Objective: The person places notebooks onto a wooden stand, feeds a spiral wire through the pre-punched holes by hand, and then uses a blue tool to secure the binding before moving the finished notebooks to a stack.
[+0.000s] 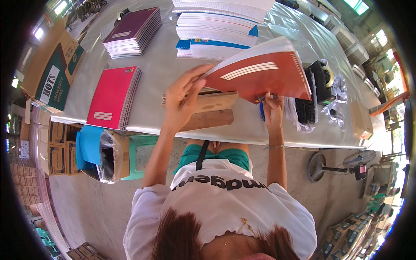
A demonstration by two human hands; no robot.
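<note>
A reddish-brown spiral notebook (264, 71) is tilted up above the table, its wire binding along the right edge. My right hand (274, 112) grips its lower edge, with fingers and thumb closed on the cover. At its left corner, my left hand (184, 97) holds the edge between thumb and fingers. Below the notebook lies a wooden block (210, 119) near the table's front edge, partly behind my left hand. Something small and blue (262, 112) shows beside my right hand; its kind is unclear.
Pink notebooks (112, 97) and a maroon stack (132, 32) lie left. A tall stack of notebooks (219, 30) stands behind. Right are a black tape dispenser (323, 80) and black wire spirals in plastic (305, 106). A carton (54, 71) sits at the far left; a fan (340, 164) stands beyond the table.
</note>
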